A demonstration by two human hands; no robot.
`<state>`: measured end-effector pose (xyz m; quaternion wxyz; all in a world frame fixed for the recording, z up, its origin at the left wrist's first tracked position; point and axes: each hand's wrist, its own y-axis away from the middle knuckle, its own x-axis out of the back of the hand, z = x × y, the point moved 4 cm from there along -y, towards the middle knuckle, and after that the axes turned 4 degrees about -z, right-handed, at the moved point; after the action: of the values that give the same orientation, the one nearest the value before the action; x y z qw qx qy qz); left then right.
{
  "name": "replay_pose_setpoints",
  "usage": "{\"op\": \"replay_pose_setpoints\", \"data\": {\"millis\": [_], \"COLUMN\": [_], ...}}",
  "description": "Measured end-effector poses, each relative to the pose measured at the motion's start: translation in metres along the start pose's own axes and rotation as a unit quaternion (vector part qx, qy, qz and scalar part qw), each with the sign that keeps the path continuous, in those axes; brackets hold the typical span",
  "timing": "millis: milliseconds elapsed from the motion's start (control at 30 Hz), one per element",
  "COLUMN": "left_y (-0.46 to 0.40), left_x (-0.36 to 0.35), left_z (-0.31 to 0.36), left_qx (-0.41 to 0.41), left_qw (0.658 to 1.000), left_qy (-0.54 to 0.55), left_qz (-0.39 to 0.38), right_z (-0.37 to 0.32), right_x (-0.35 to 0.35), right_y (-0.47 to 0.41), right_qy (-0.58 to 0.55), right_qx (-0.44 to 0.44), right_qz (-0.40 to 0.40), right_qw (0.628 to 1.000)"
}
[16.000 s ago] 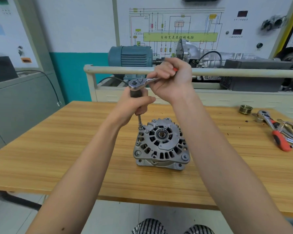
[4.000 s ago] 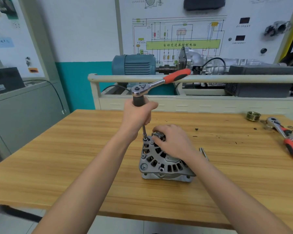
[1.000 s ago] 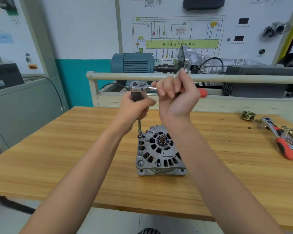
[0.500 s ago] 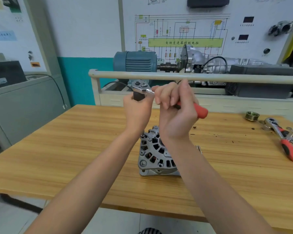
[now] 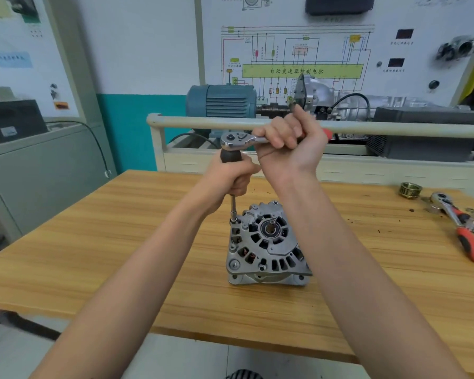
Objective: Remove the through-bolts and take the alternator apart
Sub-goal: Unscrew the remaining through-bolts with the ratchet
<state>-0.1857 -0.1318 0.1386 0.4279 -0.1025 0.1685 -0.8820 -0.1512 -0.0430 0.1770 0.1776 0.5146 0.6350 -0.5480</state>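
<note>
A silver alternator (image 5: 266,244) stands on the wooden table (image 5: 121,242), its vented end and shaft bearing facing up. A ratchet wrench (image 5: 236,139) sits on a vertical extension bar (image 5: 233,206) whose socket is on a through-bolt at the housing's upper left corner. My left hand (image 5: 231,175) grips the black upper part of the extension just under the ratchet head. My right hand (image 5: 290,147) grips the ratchet's red handle, which points right; only its red tip shows past my fingers.
A second red-handled ratchet (image 5: 460,228) and other tools lie at the table's right edge, with a brass pulley (image 5: 410,190) behind them. A cream rail (image 5: 367,128) and a blue motor (image 5: 222,101) stand behind the table. A grey cabinet (image 5: 39,170) is at the left.
My right hand has swung the ratchet handle back from the near side to point right along the rail. The left hand stays on the extension. The alternator has not moved.
</note>
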Motion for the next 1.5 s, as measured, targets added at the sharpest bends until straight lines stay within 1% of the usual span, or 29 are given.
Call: {"op": "replay_pose_setpoints", "data": {"millis": [100,167,200,267,300,367,400,467,533,567,633,700,733,800,867,933,967,1000,1033,1067,1133,1167,1200,1233,1267,1333,1367,1433,1500], "left_y": [0.002,0.006,0.008,0.008,0.008,0.007,0.007,0.006,0.006,0.005,0.004,0.002,0.002,0.001,0.000,0.002,0.003,0.003,0.004,0.005,0.006,0.007,0.008,0.009,0.009,0.008,0.007,0.005,0.006], "left_x": [0.002,-0.001,-0.003,-0.004,-0.004,0.001,0.002,0.003,-0.001,-0.003,-0.004,-0.004,-0.003,0.001,0.002,-0.001,-0.002,-0.001,0.001,0.003,0.004,0.003,0.002,0.001,0.001,0.000,-0.001,0.001,-0.001], "left_z": [-0.003,-0.003,-0.003,-0.003,-0.002,-0.002,-0.001,0.002,0.006,0.007,0.008,0.007,0.008,0.007,0.004,0.002,0.002,0.002,0.002,0.003,0.005,0.005,0.004,0.003,0.002,0.003,0.003,0.002,0.002], "left_qx": [-0.022,-0.051,-0.060,-0.064,-0.064,-0.071,-0.078,-0.088,-0.069,-0.051,-0.014,0.001,0.001,-0.003,-0.015,-0.037,-0.047,-0.057,-0.065,-0.073,-0.074,-0.058,-0.039,-0.023,-0.011,0.006,0.007,0.005,-0.004], "left_qw": [0.985,0.963,0.955,0.955,0.959,0.971,0.979,0.994,0.996,0.994,0.993,0.996,0.998,0.997,0.983,0.970,0.966,0.967,0.971,0.980,0.995,0.996,0.995,0.994,0.995,0.999,1.000,0.993,0.975], "left_qy": [-0.013,-0.043,-0.043,-0.028,-0.023,-0.027,-0.029,-0.017,-0.021,-0.035,-0.040,-0.034,-0.034,-0.029,-0.020,-0.020,-0.020,-0.025,-0.036,-0.046,-0.060,-0.063,-0.064,-0.060,-0.052,-0.025,-0.023,-0.044,-0.048], "left_qz": [0.170,0.262,0.286,0.289,0.275,0.225,0.185,0.069,-0.048,-0.086,-0.110,-0.080,-0.045,0.068,0.182,0.241,0.252,0.248,0.226,0.181,0.039,-0.028,-0.073,-0.091,-0.088,-0.046,-0.008,0.108,0.218], "right_z": [0.004,0.009,0.012,0.013,0.011,0.004,0.000,-0.004,-0.003,-0.002,-0.003,-0.004,-0.004,0.000,0.007,0.012,0.010,0.008,0.003,-0.001,-0.005,-0.005,-0.003,-0.002,-0.002,-0.001,-0.002,0.001,0.007], "right_x": [-0.003,-0.008,-0.011,-0.016,-0.017,-0.017,-0.014,-0.007,-0.005,-0.005,-0.005,-0.004,-0.004,-0.006,-0.013,-0.017,-0.018,-0.018,-0.018,-0.016,-0.012,-0.012,-0.012,-0.011,-0.010,-0.009,-0.008,-0.010,-0.014], "right_y": [0.028,0.046,0.052,0.056,0.053,0.038,0.029,0.009,-0.004,-0.007,-0.007,-0.001,0.005,0.021,0.037,0.044,0.043,0.038,0.032,0.024,0.009,0.004,0.002,0.000,0.001,0.005,0.010,0.024,0.040], "right_qy": [0.095,0.176,0.213,0.252,0.246,0.190,0.149,0.042,-0.053,-0.076,-0.082,-0.064,-0.046,0.020,0.094,0.140,0.146,0.139,0.120,0.089,0.012,-0.024,-0.051,-0.067,-0.072,-0.060,-0.042,0.018,0.101], "right_qx": [0.118,0.205,0.243,0.275,0.266,0.198,0.146,0.027,-0.084,-0.112,-0.099,-0.031,0.011,0.099,0.177,0.214,0.210,0.190,0.154,0.107,-0.005,-0.054,-0.086,-0.096,-0.089,-0.041,-0.006,0.074,0.159], "right_qz": [-0.025,-0.061,-0.073,-0.089,-0.090,-0.069,-0.048,0.000,0.034,0.042,0.060,0.069,0.061,0.025,-0.021,-0.052,-0.056,-0.049,-0.034,-0.016,0.015,0.020,0.021,0.023,0.028,0.037,0.036,0.014,-0.027], "right_qw": [0.988,0.961,0.943,0.923,0.928,0.959,0.977,0.999,0.994,0.990,0.990,0.995,0.997,0.995,0.979,0.965,0.965,0.971,0.980,0.990,1.000,0.998,0.995,0.993,0.993,0.997,0.998,0.997,0.982]}}
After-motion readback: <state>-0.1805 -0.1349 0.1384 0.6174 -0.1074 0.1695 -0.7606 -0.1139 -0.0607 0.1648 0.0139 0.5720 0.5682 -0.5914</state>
